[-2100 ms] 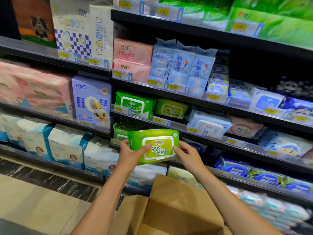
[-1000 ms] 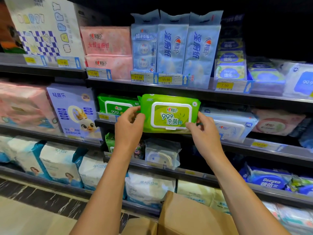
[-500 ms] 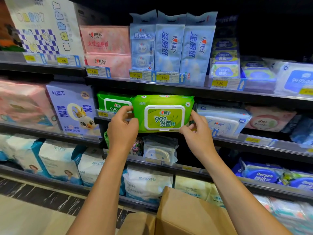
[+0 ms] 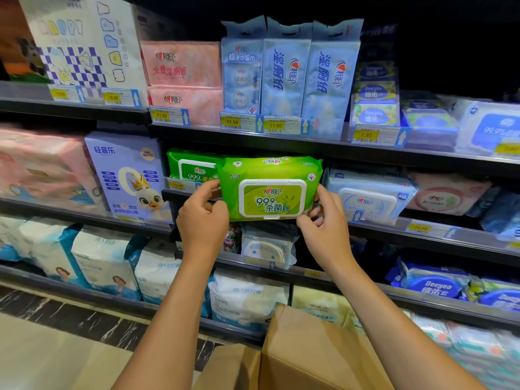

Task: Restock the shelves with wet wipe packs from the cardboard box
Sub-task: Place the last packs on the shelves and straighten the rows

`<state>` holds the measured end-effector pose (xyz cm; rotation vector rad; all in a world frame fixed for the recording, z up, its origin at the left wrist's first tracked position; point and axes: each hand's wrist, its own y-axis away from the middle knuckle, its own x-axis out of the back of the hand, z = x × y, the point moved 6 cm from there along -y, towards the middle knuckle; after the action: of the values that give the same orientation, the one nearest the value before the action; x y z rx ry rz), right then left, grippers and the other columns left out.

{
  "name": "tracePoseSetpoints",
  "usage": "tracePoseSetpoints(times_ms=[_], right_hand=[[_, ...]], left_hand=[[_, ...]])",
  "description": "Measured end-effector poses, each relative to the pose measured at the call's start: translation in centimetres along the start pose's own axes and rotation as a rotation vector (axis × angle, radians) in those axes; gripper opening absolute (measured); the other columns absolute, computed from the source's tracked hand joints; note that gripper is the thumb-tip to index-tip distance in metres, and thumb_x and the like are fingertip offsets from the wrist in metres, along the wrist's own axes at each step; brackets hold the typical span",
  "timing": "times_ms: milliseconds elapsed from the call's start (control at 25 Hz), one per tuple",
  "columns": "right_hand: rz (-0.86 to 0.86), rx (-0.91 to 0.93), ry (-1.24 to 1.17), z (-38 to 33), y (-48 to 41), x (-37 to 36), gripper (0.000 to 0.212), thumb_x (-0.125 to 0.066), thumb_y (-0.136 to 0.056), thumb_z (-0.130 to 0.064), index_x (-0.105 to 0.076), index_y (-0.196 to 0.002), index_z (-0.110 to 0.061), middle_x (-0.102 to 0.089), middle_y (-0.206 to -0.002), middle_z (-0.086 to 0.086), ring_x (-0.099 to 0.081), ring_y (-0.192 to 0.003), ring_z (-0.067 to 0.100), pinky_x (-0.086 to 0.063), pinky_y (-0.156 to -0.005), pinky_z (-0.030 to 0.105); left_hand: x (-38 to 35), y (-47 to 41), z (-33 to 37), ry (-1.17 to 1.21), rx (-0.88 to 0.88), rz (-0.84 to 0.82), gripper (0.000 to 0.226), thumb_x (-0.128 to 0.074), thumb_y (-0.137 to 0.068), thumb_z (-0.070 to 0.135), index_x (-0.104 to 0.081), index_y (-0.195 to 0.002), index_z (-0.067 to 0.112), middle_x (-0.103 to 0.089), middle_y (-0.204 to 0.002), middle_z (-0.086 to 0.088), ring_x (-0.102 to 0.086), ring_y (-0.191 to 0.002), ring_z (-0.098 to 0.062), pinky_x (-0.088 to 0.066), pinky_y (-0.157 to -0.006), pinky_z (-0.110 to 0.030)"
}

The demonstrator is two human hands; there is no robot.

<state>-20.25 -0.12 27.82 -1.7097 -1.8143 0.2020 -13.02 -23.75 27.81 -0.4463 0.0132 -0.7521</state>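
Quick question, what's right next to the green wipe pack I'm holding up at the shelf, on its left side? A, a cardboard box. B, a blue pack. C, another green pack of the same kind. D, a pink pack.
C: a second green pack with the same label stands just left of the held green wipe pack, which the left hand and right hand grip by its ends.

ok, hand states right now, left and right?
Left hand: closed, pinching the green wet wipe pack at its left end.
Right hand: closed, pinching the same pack's right end.
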Motion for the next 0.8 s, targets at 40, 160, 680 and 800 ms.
tracePoseSetpoints(times_ms=[40, 160, 680, 800], right_hand=[[0.002, 0.000, -0.003, -0.2, 0.1, 0.1, 0.049, -0.062, -0.083, -0.015, -0.060, -0.131, -0.024, -0.045, -0.107, -0.013, -0.051, -0.080, 0.006, -0.041, -0.072, 0.014], [0.004, 0.007, -0.026, -0.4, 0.3, 0.6, 0.062, -0.057, -0.077, -0.019, -0.056, -0.138, -0.027, -0.046, -0.111, -0.018, -0.055, -0.093, 0.005, -0.045, -0.082, 0.015], [-0.165, -0.089, -0.098, 3.1, -0.8, -2.6, 0.087, -0.054, -0.072, -0.023, -0.030, -0.153, -0.043, -0.044, -0.155, -0.014, -0.037, -0.146, 0.005, -0.029, -0.120, 0.034], [-0.135, -0.159, -0.027, 4.2, -1.0, -3.1, 0.091, -0.056, -0.073, -0.028, -0.023, -0.158, -0.034, -0.039, -0.159, -0.007, -0.034, -0.147, 0.014, -0.030, -0.123, 0.045]], left_hand=[[0.0, 0.2, 0.3, 0.013, -0.005, -0.010, 0.049, -0.052, -0.085, 0.012, -0.072, -0.127, 0.028, -0.075, -0.097, 0.016, -0.067, -0.071, 0.005, -0.060, -0.079, -0.032], [-0.3, 0.4, 0.7, 0.044, -0.014, -0.049, 0.054, -0.050, -0.089, -0.002, -0.068, -0.134, 0.021, -0.070, -0.103, 0.001, -0.060, -0.064, 0.006, -0.053, -0.073, -0.030], [-4.6, -2.1, -1.1, 0.188, 0.098, -0.340, 0.081, -0.039, -0.092, -0.019, -0.031, -0.162, 0.022, -0.057, -0.137, 0.015, -0.050, -0.134, -0.005, -0.049, -0.097, -0.017], [-6.1, -1.4, -1.5, 0.222, 0.167, -0.349, 0.087, -0.034, -0.092, -0.025, -0.020, -0.163, 0.023, -0.050, -0.123, 0.028, -0.052, -0.117, 0.010, -0.044, -0.082, -0.001]])
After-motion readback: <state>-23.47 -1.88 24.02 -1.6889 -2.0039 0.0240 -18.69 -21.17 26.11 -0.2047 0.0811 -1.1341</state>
